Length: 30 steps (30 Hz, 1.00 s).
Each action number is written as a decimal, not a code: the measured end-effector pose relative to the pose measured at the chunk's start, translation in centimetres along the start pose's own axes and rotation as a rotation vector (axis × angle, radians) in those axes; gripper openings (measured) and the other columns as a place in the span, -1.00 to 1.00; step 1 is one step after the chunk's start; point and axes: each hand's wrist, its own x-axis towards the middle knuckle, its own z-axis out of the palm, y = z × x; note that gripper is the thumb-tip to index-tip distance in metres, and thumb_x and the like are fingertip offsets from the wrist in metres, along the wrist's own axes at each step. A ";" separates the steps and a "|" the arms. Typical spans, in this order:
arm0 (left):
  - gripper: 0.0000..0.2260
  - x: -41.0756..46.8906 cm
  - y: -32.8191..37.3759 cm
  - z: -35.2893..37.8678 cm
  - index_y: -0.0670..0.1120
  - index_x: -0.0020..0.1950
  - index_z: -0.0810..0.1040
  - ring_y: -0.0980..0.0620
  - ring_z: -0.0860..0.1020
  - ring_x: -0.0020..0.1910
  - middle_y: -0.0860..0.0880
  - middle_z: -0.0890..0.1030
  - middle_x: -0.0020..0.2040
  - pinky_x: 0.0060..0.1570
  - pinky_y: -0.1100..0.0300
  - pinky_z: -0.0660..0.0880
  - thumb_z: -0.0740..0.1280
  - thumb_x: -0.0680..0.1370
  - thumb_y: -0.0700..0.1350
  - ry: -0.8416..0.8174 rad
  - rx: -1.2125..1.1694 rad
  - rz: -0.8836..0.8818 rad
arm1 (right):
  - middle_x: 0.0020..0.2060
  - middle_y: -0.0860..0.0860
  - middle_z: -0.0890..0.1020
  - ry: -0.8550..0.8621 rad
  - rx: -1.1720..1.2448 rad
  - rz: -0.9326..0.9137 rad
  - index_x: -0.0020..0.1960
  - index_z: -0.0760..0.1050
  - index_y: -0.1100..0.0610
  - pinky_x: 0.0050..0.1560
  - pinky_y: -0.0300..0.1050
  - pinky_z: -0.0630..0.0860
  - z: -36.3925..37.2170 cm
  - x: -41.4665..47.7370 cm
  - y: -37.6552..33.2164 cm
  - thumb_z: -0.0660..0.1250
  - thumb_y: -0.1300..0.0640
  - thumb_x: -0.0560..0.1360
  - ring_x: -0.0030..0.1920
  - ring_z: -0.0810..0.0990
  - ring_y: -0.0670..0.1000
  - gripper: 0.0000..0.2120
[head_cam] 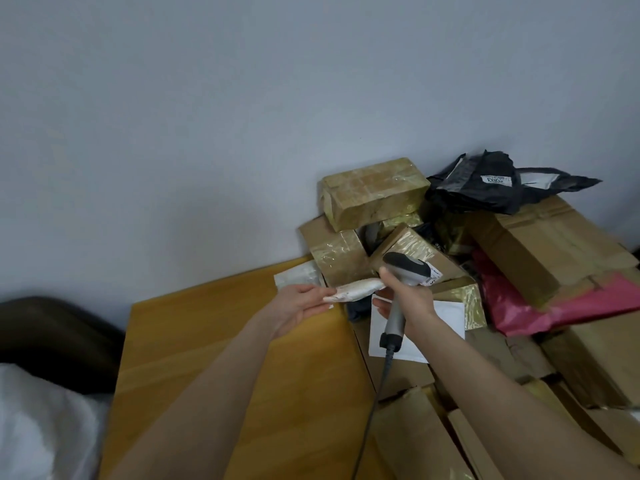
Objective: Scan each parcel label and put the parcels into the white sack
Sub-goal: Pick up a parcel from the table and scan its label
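Pale grey-blue wall (pixel 207 98) takes up the whole upper half of what I can see from where I stand. Below it lies a yellow wooden surface (pixel 214 341), running from the wall corner down towards the person. To its right is a heap of brown cardboard boxes (pixel 554 244), many bound in shiny clear tape, with one tape-wrapped oblong box (pixel 374 192) lying on top against the wall. Far down at the left edge sits the crinkled white sack (pixel 38 427), well apart from the heap, with a dark brown curved rail (pixel 59 337) just behind it. A magenta plastic mailer bag (pixel 519 306) lies among the boxes, and a crumpled black plastic mailer bag (pixel 485 188) rests at the top of the heap. A flat white envelope (pixel 446 317) lies on the boxes beneath the right forearm.

The right hand (pixel 408 299) has its fingers wrapped round the handle of a grey handheld barcode scanner (pixel 407 271), whose head tilts towards the heap; its dark cable (pixel 375 403) hangs down between the arms. The left hand (pixel 298 306) pinches one end of a small silvery-white padded parcel (pixel 356 288) between thumb and fingers, holding it level in the air just above the surface's edge, its far end touching the right hand beside the scanner.
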 end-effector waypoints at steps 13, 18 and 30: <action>-0.79 -8.9 0.5 -3.6 -0.19 0.15 0.55 -0.07 0.66 -0.03 -0.11 0.68 0.03 -0.09 0.10 0.61 0.38 0.54 -0.18 0.321 -0.083 0.087 | -0.28 0.11 0.49 -0.024 -0.179 -0.130 -0.17 0.41 0.17 0.01 0.06 0.53 5.7 -9.6 3.8 0.43 0.32 0.42 -0.26 0.48 0.03 -0.80; -0.89 -11.5 0.4 -6.7 -0.17 0.03 0.59 -0.03 0.66 -0.14 -0.08 0.69 -0.07 -0.20 0.14 0.61 0.40 0.51 -0.23 0.473 -0.067 0.142 | -0.17 0.10 0.60 -0.098 -0.163 -0.149 -0.10 0.49 0.14 0.14 0.14 0.57 7.9 -11.7 5.6 0.47 0.28 0.39 -0.10 0.58 0.10 -0.81; -0.92 -15.1 -1.9 -11.2 -0.14 -0.07 0.61 -0.08 0.64 -0.09 -0.09 0.67 -0.09 0.00 0.02 0.59 0.40 0.49 -0.30 0.640 0.098 0.232 | -0.45 0.11 0.62 -0.331 -0.299 -0.232 -0.16 0.56 0.28 -0.41 -0.17 0.48 11.2 -18.1 7.4 0.38 0.25 0.49 -0.47 0.55 0.00 -0.91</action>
